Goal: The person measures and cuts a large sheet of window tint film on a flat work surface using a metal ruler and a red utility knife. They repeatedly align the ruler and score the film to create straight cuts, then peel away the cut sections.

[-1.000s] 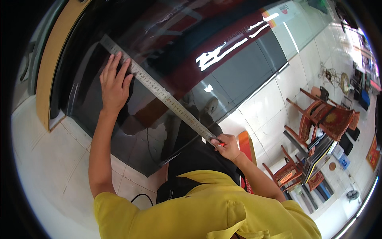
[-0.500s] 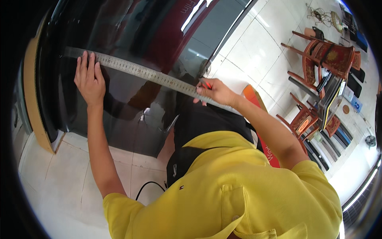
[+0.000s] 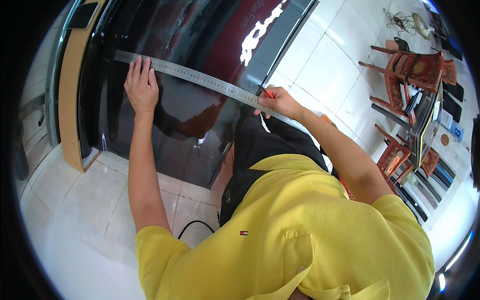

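A long steel ruler lies slantwise across a sheet of dark, glossy film, its right end reaching over my lap. My left hand rests on the ruler near its left end, fingers stretched out and pressing from above. At the other end, my right hand is closed around a slim red-and-black tool, with fingers touching the ruler. The tool's dark tip points up and left beside the ruler's far edge; whether it is a knife or a pen I cannot make out.
A long cardboard box stands along the film's left side, with a phone on its far end. Carved wooden chairs and a table stand at the right on white tiles. A black cable curves beside me.
The whole view has shifted, so film, ruler and hands appear farther right. The phone has come into view. Both hands keep their places on the ruler; the tool's dark tip shows more plainly.
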A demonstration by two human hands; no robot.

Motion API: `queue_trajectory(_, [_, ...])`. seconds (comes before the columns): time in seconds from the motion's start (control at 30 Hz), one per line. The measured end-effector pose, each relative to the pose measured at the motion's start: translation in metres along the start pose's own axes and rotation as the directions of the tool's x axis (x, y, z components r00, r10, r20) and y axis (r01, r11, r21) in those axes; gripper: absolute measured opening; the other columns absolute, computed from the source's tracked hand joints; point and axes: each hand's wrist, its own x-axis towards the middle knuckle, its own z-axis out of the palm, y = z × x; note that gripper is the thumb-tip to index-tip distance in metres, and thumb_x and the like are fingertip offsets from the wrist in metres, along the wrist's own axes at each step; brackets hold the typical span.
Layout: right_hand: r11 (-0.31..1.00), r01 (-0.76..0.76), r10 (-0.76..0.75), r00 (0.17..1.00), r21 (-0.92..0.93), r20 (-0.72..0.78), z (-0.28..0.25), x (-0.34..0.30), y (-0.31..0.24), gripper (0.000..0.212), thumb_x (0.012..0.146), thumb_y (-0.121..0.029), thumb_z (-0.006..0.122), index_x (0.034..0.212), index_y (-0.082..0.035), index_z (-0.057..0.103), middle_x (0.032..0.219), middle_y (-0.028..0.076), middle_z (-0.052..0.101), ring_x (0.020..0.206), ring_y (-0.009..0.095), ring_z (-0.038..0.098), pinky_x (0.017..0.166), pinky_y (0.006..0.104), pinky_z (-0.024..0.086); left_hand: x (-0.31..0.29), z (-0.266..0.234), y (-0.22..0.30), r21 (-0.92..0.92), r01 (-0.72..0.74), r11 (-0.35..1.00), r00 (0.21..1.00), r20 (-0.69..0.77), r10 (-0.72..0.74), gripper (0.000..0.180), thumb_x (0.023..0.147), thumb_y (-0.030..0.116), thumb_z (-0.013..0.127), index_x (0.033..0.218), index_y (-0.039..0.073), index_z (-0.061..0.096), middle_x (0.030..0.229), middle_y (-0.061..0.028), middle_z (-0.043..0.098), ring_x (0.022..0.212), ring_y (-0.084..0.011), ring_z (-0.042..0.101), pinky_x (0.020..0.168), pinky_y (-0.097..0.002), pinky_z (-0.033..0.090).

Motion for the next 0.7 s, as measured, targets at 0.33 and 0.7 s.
queue_trajectory(0.33, [0.999, -0.028, 0.029, 0.998, -0.017, 0.05, -0.0082, -0.002, -0.0081, 0.02, 0.109, -0.019, 0.061, 0.109, -0.003, 0.073, 0.108, 0.014, 0.083, 0.081, 0.017, 0.074, 0.079, 0.0323, 0.061, -0.0013, 0.0009, 0.0001, 0.006, -0.015, 1.0, 1.0, -0.007, 0.016, 0.038, 0.108, 0.024, 0.066, 0.144, 0.018, 0.074, 0.157, -0.0048, 0.065, 0.147, -0.0321, 0.058, 0.116, -0.0474, 0.046])
queue_trajectory(0.7, [0.981, -0.048, 0.037, 0.997, 0.19, 0.061, -0.011, -0.0007, -0.0062, 0.013, 0.107, -0.007, 0.061, 0.107, 0.003, 0.07, 0.115, 0.025, 0.079, 0.099, 0.029, 0.082, 0.073, 0.0336, 0.067, -0.0003, 0.0018, 0.0007, -0.001, -0.012, 1.0, 1.0, -0.014, 0.012, 0.038, 0.108, 0.024, 0.065, 0.145, 0.019, 0.073, 0.156, -0.0041, 0.065, 0.147, -0.0326, 0.057, 0.114, -0.0487, 0.047])
